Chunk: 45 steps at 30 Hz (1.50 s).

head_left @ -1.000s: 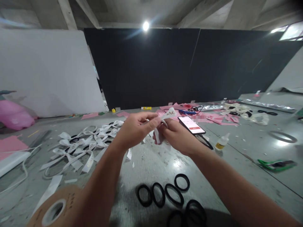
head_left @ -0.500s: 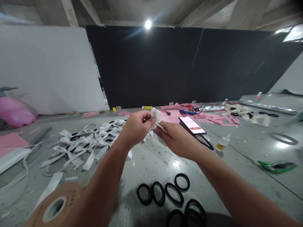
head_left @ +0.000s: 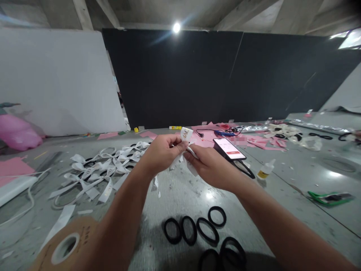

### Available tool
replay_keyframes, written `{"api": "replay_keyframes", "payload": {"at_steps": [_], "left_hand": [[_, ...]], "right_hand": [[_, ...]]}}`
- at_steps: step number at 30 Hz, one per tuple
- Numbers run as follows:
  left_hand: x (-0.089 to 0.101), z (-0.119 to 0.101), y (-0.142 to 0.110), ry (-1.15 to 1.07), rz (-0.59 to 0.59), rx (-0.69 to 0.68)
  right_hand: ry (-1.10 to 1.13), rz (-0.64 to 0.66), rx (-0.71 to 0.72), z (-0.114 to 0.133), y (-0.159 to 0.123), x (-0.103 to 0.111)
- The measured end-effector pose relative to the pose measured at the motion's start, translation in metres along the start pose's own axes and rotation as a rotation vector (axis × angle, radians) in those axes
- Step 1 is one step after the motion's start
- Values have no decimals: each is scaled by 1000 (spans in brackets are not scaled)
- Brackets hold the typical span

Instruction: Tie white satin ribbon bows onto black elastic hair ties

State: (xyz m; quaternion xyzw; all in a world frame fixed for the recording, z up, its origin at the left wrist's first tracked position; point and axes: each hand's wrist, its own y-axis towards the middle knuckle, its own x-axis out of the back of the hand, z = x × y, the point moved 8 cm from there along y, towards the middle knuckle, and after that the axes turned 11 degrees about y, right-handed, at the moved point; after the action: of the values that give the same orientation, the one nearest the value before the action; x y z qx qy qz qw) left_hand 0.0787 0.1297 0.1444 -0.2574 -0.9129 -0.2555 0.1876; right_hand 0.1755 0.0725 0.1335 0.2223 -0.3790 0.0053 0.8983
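A white ribbon (head_left: 186,134) with gold lettering is pinched between my two hands above the table. My left hand (head_left: 163,152) has its fingers closed on the ribbon, with one loop standing up above the thumb. Close against it, my right hand (head_left: 207,162) is closed on another part of the same ribbon, and a tail hangs below the fingers. Whether a hair band sits inside the folds is hidden. Several black hair bands (head_left: 188,230) lie on the table below my hands. To the left spreads a pile of white ribbon bows (head_left: 105,169) on bands.
A cardboard ribbon spool (head_left: 84,235) stands at front left. Right of my hands are a lit phone (head_left: 229,148), a small glue bottle (head_left: 265,170) and green-handled snips (head_left: 324,198). Pink sheets (head_left: 207,137) lie at the back. At the far right edge, another person's hand shows.
The ribbon loop above my left hand has turned so its lettering faces me more clearly. Another person's hand with a black band has appeared at the far right; the grey ring there is fainter.
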Motion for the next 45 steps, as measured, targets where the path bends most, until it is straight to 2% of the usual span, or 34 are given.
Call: {"api": "replay_keyframes", "payload": {"at_steps": [3, 6, 9, 12, 14, 16, 17, 19, 22, 25, 29, 33, 36, 38, 41, 43, 45], "left_hand": [[5, 6, -1, -77, -77, 48], [7, 10, -1, -69, -103, 89], [11, -2, 0, 56, -137, -7], [11, -15, 0, 205, -124, -124], [5, -16, 0, 234, -38, -138], [-4, -13, -1, 221, 76, -105], [-7, -12, -1, 220, 117, -99], [-8, -13, -2, 244, 126, -119], [-10, -18, -2, 243, 126, -165], [-21, -20, -3, 224, 174, -179], [-36, -19, -2, 229, 153, -163], [-39, -6, -1, 135, 77, -32], [-50, 12, -10, 122, 183, 150], [-54, 23, -22, 133, 229, 251], [-53, 34, -44, 67, 189, 301], [-50, 41, -60, 15, 163, 320], [-45, 52, -77, 13, 135, 369]], "right_hand": [[-37, 10, -9, -1, -1, -2], [-20, 17, -1, 1, -1, -4], [78, -5, -30, -1, -1, -1], [381, 65, -74, -3, -1, -5], [677, 130, -114, -5, -2, -14], [976, 171, -217, -9, -4, -26], [1118, 175, -287, -12, -6, -34], [1375, 155, -421, -17, -14, -47], [1586, 69, -484, -23, -28, -55], [1636, 59, -481, -28, -45, -59], [1742, 48, -422, -38, -60, -62], [1830, -184, -324, -61, -65, -62], [1828, -276, -355, -76, -67, -71], [1818, -240, -381, -77, -67, -78], [1732, -99, -417, -67, -69, -90], [1592, -32, -423, -60, -73, -95], [1378, -86, -404, -59, -77, -92]]}}
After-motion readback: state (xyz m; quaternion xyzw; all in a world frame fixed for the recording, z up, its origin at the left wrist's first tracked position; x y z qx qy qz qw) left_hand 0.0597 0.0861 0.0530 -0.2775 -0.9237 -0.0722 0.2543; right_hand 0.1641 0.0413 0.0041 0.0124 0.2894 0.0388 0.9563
